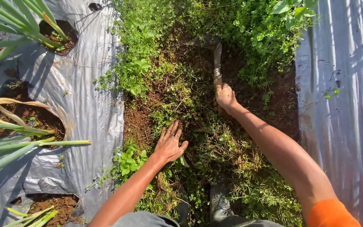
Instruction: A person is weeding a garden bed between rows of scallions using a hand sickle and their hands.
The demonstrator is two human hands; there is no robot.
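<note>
1. Right hand (224, 97): fist closed round the handle of a small hand hoe (217, 63), arm stretched to the far end of the furrow. Blade end is down in the soil, partly hidden by weeds and shadow; exact blade shape not readable.
2. Left hand (169, 143): fingers spread, palm flat, holding nothing, pressing on loose cut weeds (215, 147) nearer than the hoe and to its left.
3. Furrow: strip of bare brown soil (141, 120) just left of the left hand and around the hoe; standing green weeds (257, 29) dense at the far end and along the left edge.
4. Both sides: silver plastic mulch sheet (85, 96), left and right of the furrow, with planting holes; long-leaved green plants (13, 143) grow out of the holes on the left.
5. Near edge: person's knees, orange sleeve (330, 214) on the right arm.
6. Step, my read: weeding the furrow, hoe mid-chop or mid-drag at the far patch, left hand on the loosened stuff.
7. Next move likely needs: hoe pulled toward the near side, blade kept shallow and well clear of the left fingers and the plastic edges.
</note>
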